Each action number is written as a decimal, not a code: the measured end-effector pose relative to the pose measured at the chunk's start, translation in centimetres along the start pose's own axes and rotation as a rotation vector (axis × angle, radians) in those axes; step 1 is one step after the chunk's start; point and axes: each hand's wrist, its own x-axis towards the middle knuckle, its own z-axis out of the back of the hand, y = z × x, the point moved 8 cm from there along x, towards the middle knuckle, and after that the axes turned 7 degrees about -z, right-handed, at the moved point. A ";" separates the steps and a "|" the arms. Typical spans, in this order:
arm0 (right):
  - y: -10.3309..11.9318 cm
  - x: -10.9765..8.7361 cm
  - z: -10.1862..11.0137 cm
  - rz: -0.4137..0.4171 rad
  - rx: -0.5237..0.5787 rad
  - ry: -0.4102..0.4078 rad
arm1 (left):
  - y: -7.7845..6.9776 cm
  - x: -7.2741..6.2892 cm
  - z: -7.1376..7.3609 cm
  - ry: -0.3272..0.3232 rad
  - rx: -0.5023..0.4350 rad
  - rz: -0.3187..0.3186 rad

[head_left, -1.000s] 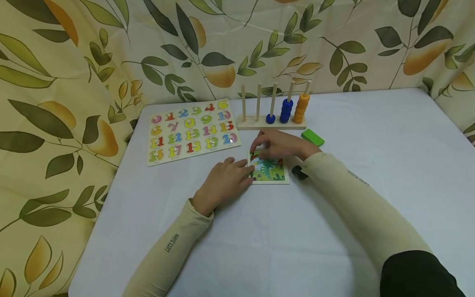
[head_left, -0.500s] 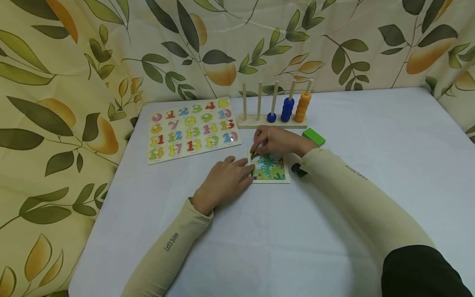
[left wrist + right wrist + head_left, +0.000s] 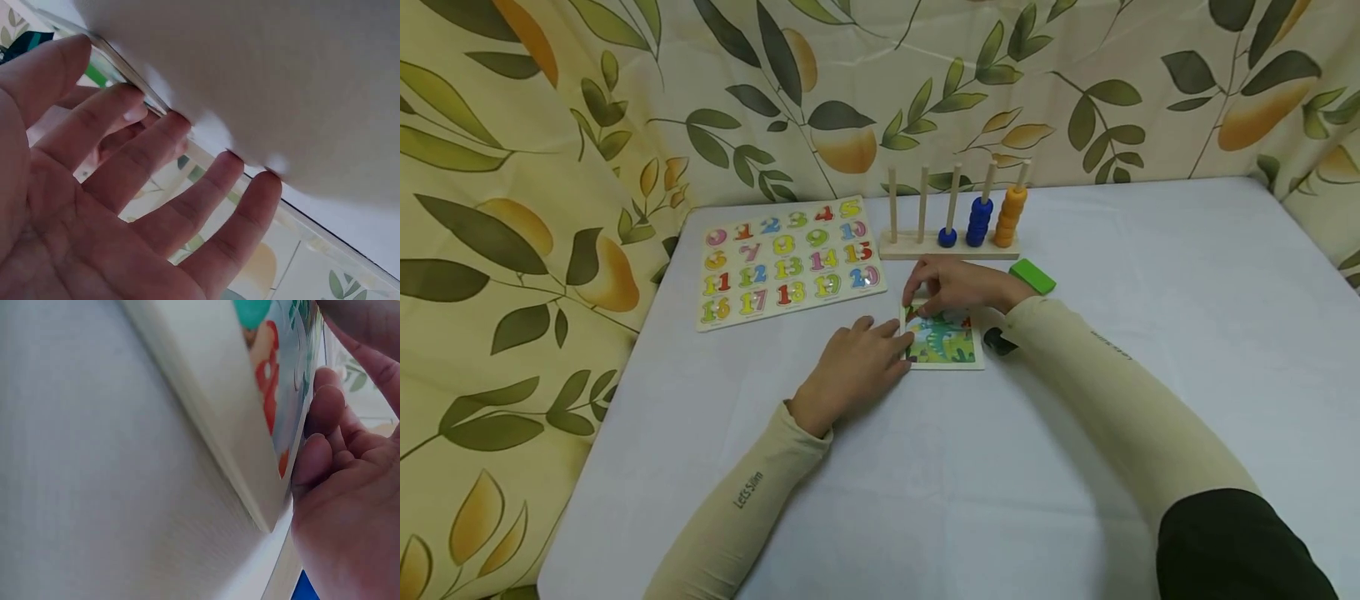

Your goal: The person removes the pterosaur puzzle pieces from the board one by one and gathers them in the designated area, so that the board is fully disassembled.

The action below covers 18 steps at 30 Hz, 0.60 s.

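Observation:
A small dinosaur picture puzzle (image 3: 943,342) in a pale frame lies flat on the table. My left hand (image 3: 855,364) rests at its left edge, fingers spread and nearly straight, fingertips touching the frame and the cloth. From above, my right hand (image 3: 962,282) reaches over the puzzle's top-left corner, thumb and forefinger pinching a small green puzzle piece (image 3: 912,313) there; the hand hides much of the top edge. In the right wrist view, the frame's corner (image 3: 250,481) stands close to the curled fingers (image 3: 312,456).
At the back left lies a number board (image 3: 792,262) with numerals 0 to 20. Behind the right hand stands a wooden peg counter (image 3: 917,247) with blue and orange beads. A green block (image 3: 1032,277) lies beside the right wrist. A leaf-patterned curtain (image 3: 865,92) borders the table.
My right hand stays at the puzzle's top-left corner, with only slight shifts of its fingers and forearm. The left hand keeps its place on the left edge.

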 end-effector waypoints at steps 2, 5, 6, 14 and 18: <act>-0.1 0.1 -0.1 0.001 0.003 0.005 | -0.1 0.0 0.0 -0.003 0.015 0.008; 0.0 0.0 -0.2 -0.009 0.004 0.014 | -0.1 -0.1 0.1 -0.012 0.040 0.010; 0.0 0.0 -0.3 -0.015 0.002 0.017 | -0.1 -0.1 0.2 -0.015 0.045 0.011; -0.3 -0.1 -0.4 -0.026 0.018 0.011 | -0.1 -0.1 0.2 -0.008 0.041 0.004; -0.4 -0.3 -0.2 -0.004 0.044 -0.011 | -0.1 0.0 0.1 -0.006 0.036 0.000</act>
